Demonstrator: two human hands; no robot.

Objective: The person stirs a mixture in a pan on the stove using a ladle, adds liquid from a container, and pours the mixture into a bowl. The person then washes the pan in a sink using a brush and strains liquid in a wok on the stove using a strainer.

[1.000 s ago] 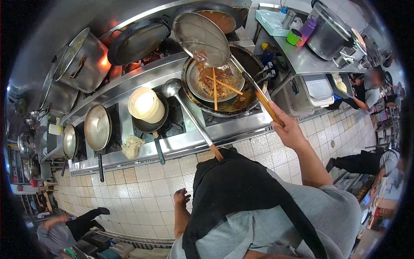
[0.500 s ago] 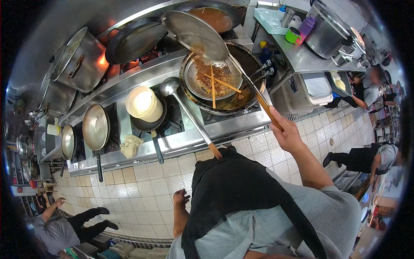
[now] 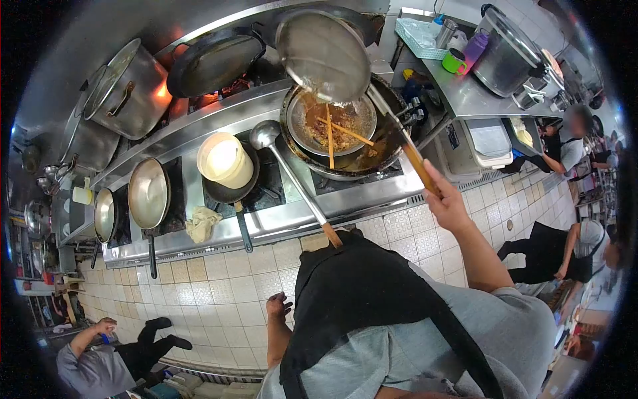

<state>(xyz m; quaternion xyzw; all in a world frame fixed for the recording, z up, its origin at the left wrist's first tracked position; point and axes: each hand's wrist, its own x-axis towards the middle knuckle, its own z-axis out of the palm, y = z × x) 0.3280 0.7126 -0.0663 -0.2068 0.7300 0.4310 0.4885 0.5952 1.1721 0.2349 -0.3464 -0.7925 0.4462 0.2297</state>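
My right hand (image 3: 450, 203) is closed round the wooden handle of a large round skimmer (image 3: 323, 56). The skimmer is tilted above a metal bowl (image 3: 290, 126), its lower rim close to the bowl's far edge. Brown crumbly bits (image 3: 316, 130) lie in the bowl, and two long wooden sticks (image 3: 330, 143) cross over them. The bowl sits within a bigger dark pan (image 3: 392, 149) on the stove. My left hand (image 3: 279, 307) hangs beside my black apron, fingers loosely bent and apart, with nothing in it. A ladle (image 3: 292, 176) rests across the stove edge, its wooden end at my apron.
A cream bucket (image 3: 229, 171) stands in a frying pan left of the ladle, near a cloth (image 3: 202, 225). Flames burn under a black wok (image 3: 216, 66). Tall pots (image 3: 126, 100) stand at left, a steel counter (image 3: 465, 90) at right. Other people are around the kitchen.
The skimmer has swung right and turned its face more towards me; the bits seen falling from it are now in the bowl. My right hand has shifted slightly right. My left hand stays put.
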